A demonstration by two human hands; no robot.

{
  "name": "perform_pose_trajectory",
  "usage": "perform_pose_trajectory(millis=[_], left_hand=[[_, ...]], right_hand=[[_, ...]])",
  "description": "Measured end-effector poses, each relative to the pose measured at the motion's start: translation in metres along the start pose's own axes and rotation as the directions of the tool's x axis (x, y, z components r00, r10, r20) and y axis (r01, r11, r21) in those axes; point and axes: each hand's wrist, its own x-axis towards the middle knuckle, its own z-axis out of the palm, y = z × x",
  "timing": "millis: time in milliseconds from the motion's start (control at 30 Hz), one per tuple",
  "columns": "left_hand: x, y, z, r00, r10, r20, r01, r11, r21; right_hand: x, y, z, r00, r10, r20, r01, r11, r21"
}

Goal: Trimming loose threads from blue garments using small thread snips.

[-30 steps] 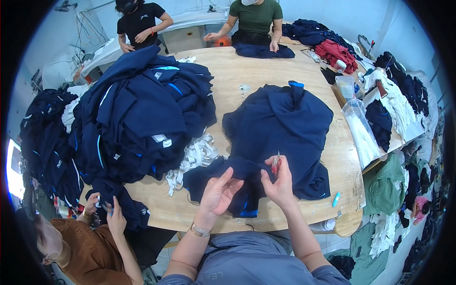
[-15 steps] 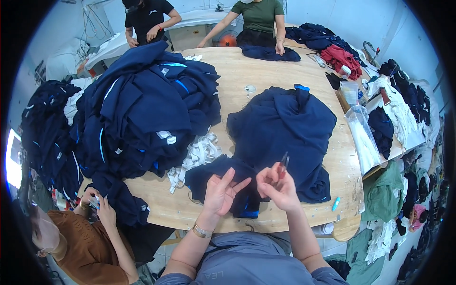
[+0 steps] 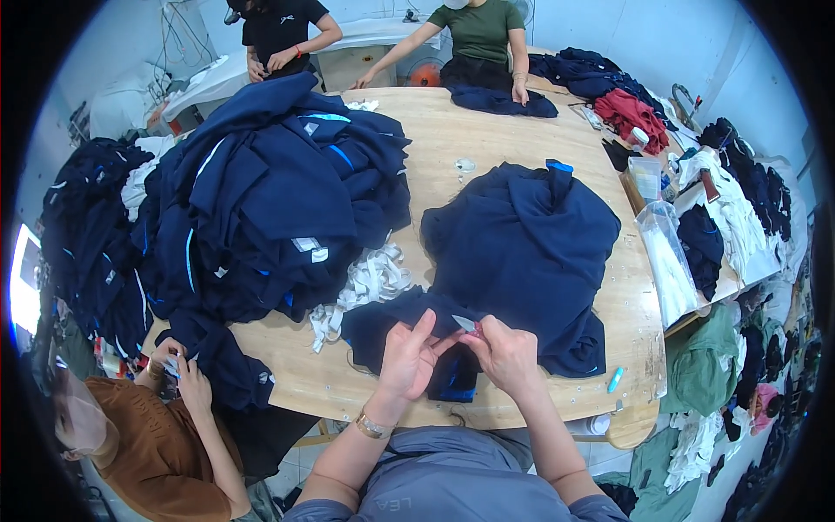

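Note:
A navy garment point(image 3: 522, 252) lies spread on the wooden table point(image 3: 452, 148) in front of me, its near edge folded toward me. My left hand point(image 3: 407, 357) rests on that near edge, fingers stretched up and pinching the fabric. My right hand point(image 3: 504, 352) sits just beside it, closed on a small metal thread snip point(image 3: 465, 324) with its tip pointing left at the left fingers. The two hands almost touch over the dark cloth.
A big heap of navy garments point(image 3: 270, 191) fills the table's left half, with white strips point(image 3: 370, 283) at its foot. A person in brown point(image 3: 148, 435) works at lower left; two more people stand at the far edge. Clear bags point(image 3: 670, 252) and clothes crowd the right side.
My right hand has dropped lower and brought the snip down toward my left fingers. My left hand has stayed on the garment's near edge.

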Motion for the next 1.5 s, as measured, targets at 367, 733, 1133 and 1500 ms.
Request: perform_pose_trajectory(millis=[367,733,1133,1500], left_hand=[[-0.002,-0.008,0.000,0.998,0.066,0.019,-0.067,0.993,0.098],[-0.006,0.015,-0.025,0.949,-0.246,0.198,0.295,0.914,-0.277],[0.001,0.016,-0.044,0.901,-0.379,0.212,0.434,0.813,-0.388],[0.002,0.033,-0.037,0.940,0.059,0.336,-0.312,0.542,0.780]], right_hand=[[0.005,-0.005,-0.004,0.999,-0.036,0.018,0.038,0.992,-0.124],[0.005,0.025,0.013,0.917,0.356,0.180,-0.350,0.500,0.793],[0.023,0.011,0.045,0.921,0.039,0.387,-0.315,0.660,0.682],[0.019,0.039,0.038,0.713,0.064,0.698,-0.482,-0.679,0.554]])
